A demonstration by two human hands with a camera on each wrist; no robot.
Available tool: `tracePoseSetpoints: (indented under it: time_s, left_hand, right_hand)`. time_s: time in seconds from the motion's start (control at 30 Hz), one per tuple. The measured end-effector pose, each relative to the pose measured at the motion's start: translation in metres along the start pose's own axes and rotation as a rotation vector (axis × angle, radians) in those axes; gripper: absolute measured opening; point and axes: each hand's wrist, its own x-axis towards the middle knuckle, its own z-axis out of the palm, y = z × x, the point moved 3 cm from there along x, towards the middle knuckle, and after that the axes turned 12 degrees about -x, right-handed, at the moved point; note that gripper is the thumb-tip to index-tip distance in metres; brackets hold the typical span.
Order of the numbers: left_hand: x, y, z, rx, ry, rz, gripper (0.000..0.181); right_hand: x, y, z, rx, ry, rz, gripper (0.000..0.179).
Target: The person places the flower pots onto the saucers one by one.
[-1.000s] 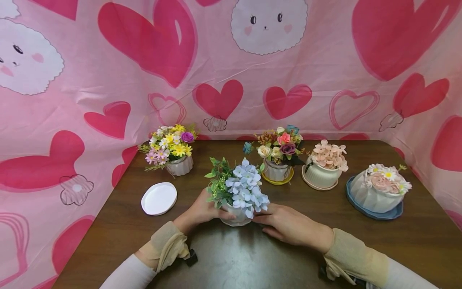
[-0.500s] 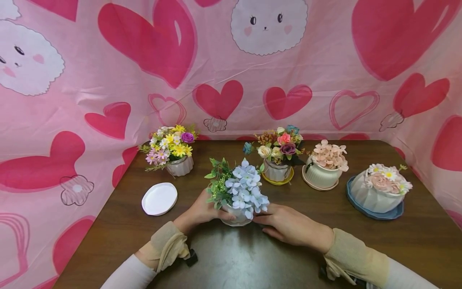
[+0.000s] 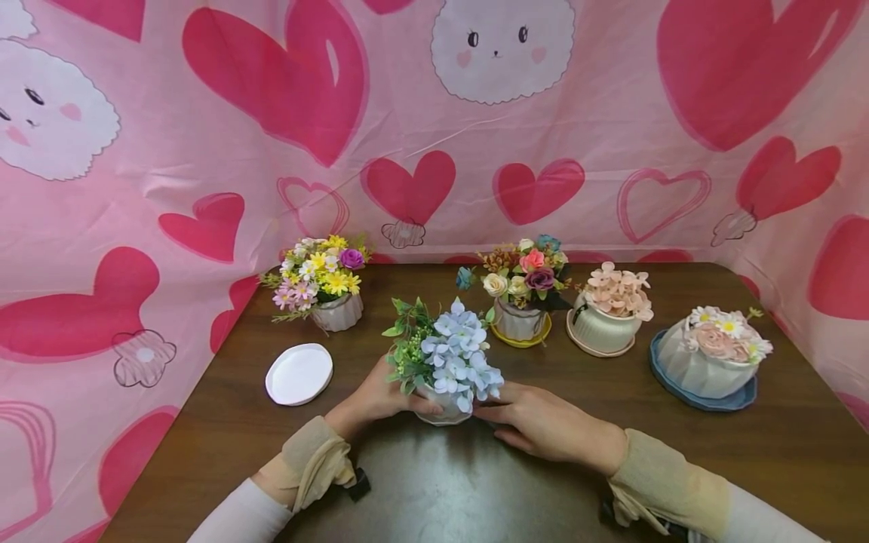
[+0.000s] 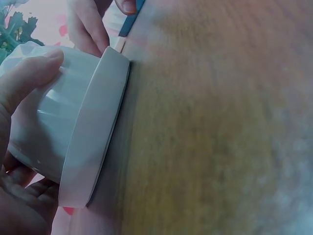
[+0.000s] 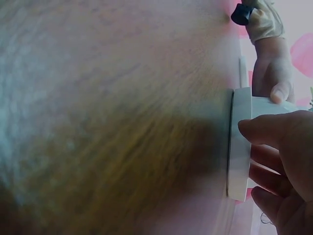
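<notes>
A white flower pot (image 3: pixel 453 408) with pale blue hydrangea-like flowers (image 3: pixel 462 354) and green leaves stands upright at the table's middle. Under it is a white saucer (image 4: pixel 94 134), flat on the wood. My left hand (image 3: pixel 380 394) holds the pot from its left side, thumb across the front and fingers curled behind. On the opposite side, my right hand (image 3: pixel 546 424) grips the saucer's edge; in the right wrist view its thumb (image 5: pixel 259 129) lies on the rim, fingers curled beyond. The far side of the pot is hidden in the head view.
A spare white saucer (image 3: pixel 299 374) lies to the left, below a pot of yellow and pink flowers (image 3: pixel 339 311). Farther right stand a rose pot (image 3: pixel 519 320) on a yellow saucer, a pale green pot (image 3: pixel 606 330), and a white pot (image 3: pixel 706 367) on a blue saucer.
</notes>
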Motion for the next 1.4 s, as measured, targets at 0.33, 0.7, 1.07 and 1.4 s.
tracePoseSetpoints:
  time_s: [0.33,0.7,1.07,1.4]
  left_hand:
    - [-0.0002,-0.002,-0.0004,0.002,0.003,-0.029,0.097]
    - [-0.002,-0.003,-0.0008,-0.023,0.007,-0.084,0.1]
    - [-0.0016,-0.0034,0.0003,-0.033,-0.001,-0.093,0.099]
    - [-0.0019,-0.0041,0.0005,-0.07,0.009,-0.096,0.098]
  right_hand:
    - [0.0008,-0.0005,-0.0009,-0.005,0.001,-0.001,0.04]
    - [0.0011,-0.0004,0.0,-0.015,0.015,-0.016,0.042]
    - [0.0,-0.0011,-0.0006,-0.008,-0.018,0.002,0.041]
    - [0.0005,-0.001,-0.0004,-0.004,-0.007,-0.005,0.041]
